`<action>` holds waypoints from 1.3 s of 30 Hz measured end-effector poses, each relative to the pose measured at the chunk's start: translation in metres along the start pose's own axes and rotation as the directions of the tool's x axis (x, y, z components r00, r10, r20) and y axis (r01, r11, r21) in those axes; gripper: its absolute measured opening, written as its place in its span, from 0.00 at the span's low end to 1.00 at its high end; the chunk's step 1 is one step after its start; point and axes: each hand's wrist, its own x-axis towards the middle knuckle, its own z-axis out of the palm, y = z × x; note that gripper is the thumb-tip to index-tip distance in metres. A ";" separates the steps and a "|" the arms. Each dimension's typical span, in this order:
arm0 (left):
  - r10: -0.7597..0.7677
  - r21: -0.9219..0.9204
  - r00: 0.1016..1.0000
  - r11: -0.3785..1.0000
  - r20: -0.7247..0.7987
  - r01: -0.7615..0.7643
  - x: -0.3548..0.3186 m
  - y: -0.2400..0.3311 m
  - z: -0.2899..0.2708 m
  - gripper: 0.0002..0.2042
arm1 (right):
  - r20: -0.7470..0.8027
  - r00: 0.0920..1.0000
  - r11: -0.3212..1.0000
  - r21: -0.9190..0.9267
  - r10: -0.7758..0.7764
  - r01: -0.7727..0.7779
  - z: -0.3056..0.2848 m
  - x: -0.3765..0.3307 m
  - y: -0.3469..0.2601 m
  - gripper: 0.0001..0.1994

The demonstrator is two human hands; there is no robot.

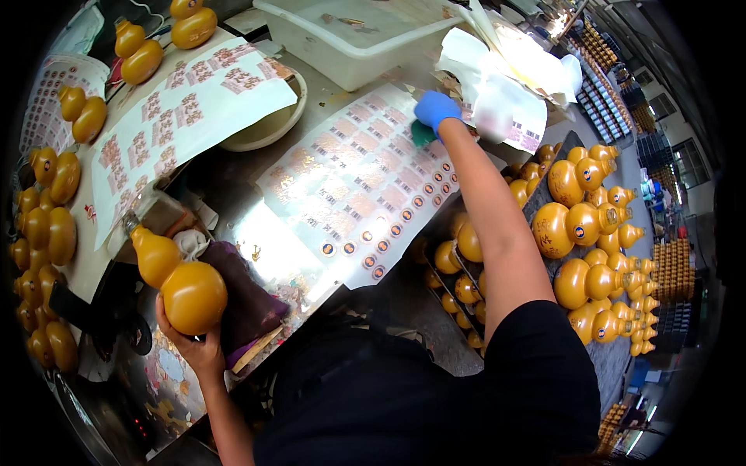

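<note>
My left hand (194, 342) is closed round the lower bulb of a glossy yellow gourd-shaped bottle (194, 295), which is tilted with its clear neck toward the upper left. No print shows on its visible side. Stretched far forward, my right hand (437, 109) wears a blue glove and is closed at the far edge of a decal sheet (311, 179). A small dark green flat piece (423, 134) shows just under its fingers, against the sheet. That sheet carries rows of pinkish printed blocks and round dark emblems. Beneath the bottle lies a dark purple cloth (239, 287).
A second decal sheet (202, 101) lies across a round bowl (299, 109) at the left. Behind stand a pale plastic tub (350, 62) and loose white papers (505, 93). Yellow gourd bottles (579, 221) crowd the racks at right; more (58, 225) line the left side.
</note>
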 end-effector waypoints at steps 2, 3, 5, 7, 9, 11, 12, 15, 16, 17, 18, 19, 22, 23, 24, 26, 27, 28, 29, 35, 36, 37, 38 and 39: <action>0.009 -0.029 1.000 1.000 -0.004 -0.009 0.000 -0.002 0.001 0.43 | 0.073 0.997 0.998 -0.063 0.035 -0.031 -0.006 -0.004 0.024 0.19; -0.003 -0.050 1.000 0.999 -0.003 0.003 0.000 -0.001 0.003 0.43 | 0.076 0.997 0.999 -0.044 0.012 -0.009 -0.004 -0.001 0.039 0.19; -0.031 -0.089 1.000 0.996 0.001 0.030 0.001 0.000 0.005 0.43 | 0.084 0.996 0.999 -0.005 -0.034 0.035 0.005 0.011 0.066 0.20; -0.036 -0.083 0.999 0.996 -0.003 0.036 0.000 -0.002 0.003 0.44 | 0.215 0.977 0.999 0.053 0.000 -0.012 -0.006 0.008 0.070 0.21; -0.033 -0.107 0.999 0.994 -0.010 0.032 0.000 -0.003 0.003 0.44 | 0.160 0.981 0.993 -0.064 0.110 -0.101 -0.013 -0.001 0.073 0.21; -0.035 -0.094 0.999 0.995 -0.013 0.034 0.000 -0.003 0.003 0.44 | 0.097 0.986 0.989 -0.069 0.139 -0.132 0.000 -0.004 0.098 0.20; -0.036 -0.087 0.999 0.996 -0.019 0.034 0.000 -0.002 0.004 0.45 | 0.064 0.987 0.987 -0.071 0.149 -0.144 -0.001 -0.009 0.101 0.20; -0.031 -0.071 0.999 0.997 -0.025 0.029 0.001 0.000 0.005 0.44 | 0.232 0.972 0.997 -0.073 0.049 -0.033 -0.023 -0.023 0.111 0.20; -0.028 -0.078 0.999 0.997 -0.018 0.027 0.000 -0.001 0.004 0.44 | 0.263 0.962 0.994 0.052 0.076 -0.093 -0.029 -0.027 0.109 0.22; -0.025 -0.085 1.000 0.996 -0.012 0.024 0.000 -0.002 0.002 0.44 | 0.263 0.960 0.985 0.110 0.100 -0.133 -0.026 -0.028 0.112 0.23; -0.020 -0.098 1.000 0.995 -0.002 0.020 0.001 -0.003 0.002 0.44 | 0.260 0.957 0.970 0.166 0.131 -0.178 -0.024 -0.030 0.118 0.24; -0.011 -0.095 1.000 0.995 0.003 0.011 0.002 -0.003 0.004 0.43 | 0.257 0.954 0.951 0.221 0.157 -0.216 -0.019 -0.028 0.125 0.25; 0.000 -0.071 1.000 0.997 -0.009 0.000 0.001 -0.001 0.004 0.42 | 0.315 0.937 0.836 0.464 0.154 -0.294 -0.024 -0.037 0.109 0.20; -0.003 -0.065 1.000 0.998 -0.018 0.002 0.000 -0.002 0.003 0.42 | 0.335 0.931 0.789 0.529 0.142 -0.311 -0.028 -0.042 0.099 0.17; -0.003 -0.071 1.000 0.997 -0.015 0.002 0.000 -0.003 0.004 0.42 | 0.271 0.959 0.858 0.471 0.079 -0.204 -0.026 -0.043 0.105 0.16; -0.002 -0.093 1.000 0.996 -0.003 0.002 0.002 -0.003 0.006 0.42 | 0.164 0.983 0.946 0.325 -0.078 0.020 -0.009 -0.034 0.124 0.16; -0.001 -0.097 1.000 0.995 -0.001 0.001 0.002 -0.002 0.005 0.42 | 0.145 0.986 0.942 0.334 -0.082 0.029 -0.004 -0.031 0.126 0.16; 0.014 -0.082 1.000 0.997 0.003 -0.013 0.002 -0.002 0.005 0.42 | 0.125 0.989 0.939 0.342 -0.084 0.037 0.001 -0.027 0.129 0.16; 0.029 -0.068 1.000 0.997 0.008 -0.028 0.003 -0.001 0.005 0.41 | 0.105 0.991 0.936 0.350 -0.086 0.044 0.005 -0.023 0.133 0.15; -0.018 -0.135 1.000 0.991 0.018 0.021 0.001 0.000 0.007 0.43 | -0.106 0.991 0.931 0.349 -0.078 0.111 0.033 -0.012 0.145 0.14; -0.049 -0.137 0.999 0.989 0.006 0.050 0.001 0.001 0.005 0.44 | -0.164 0.980 0.924 0.347 -0.110 0.162 0.038 -0.003 0.152 0.15; 0.049 -0.069 0.999 0.996 0.016 -0.048 0.000 -0.005 -0.001 0.44 | -0.164 0.979 0.933 0.318 -0.119 0.167 0.036 0.007 0.141 0.15; -0.039 -0.108 0.998 0.993 0.047 0.044 -0.003 -0.008 0.002 0.44 | -0.161 0.987 0.923 0.384 0.031 0.033 0.022 0.010 0.144 0.15; -0.171 -0.228 0.982 0.956 0.084 0.186 -0.003 -0.006 0.005 0.43 | -0.201 0.979 0.961 0.267 -0.016 0.071 0.013 0.012 0.147 0.14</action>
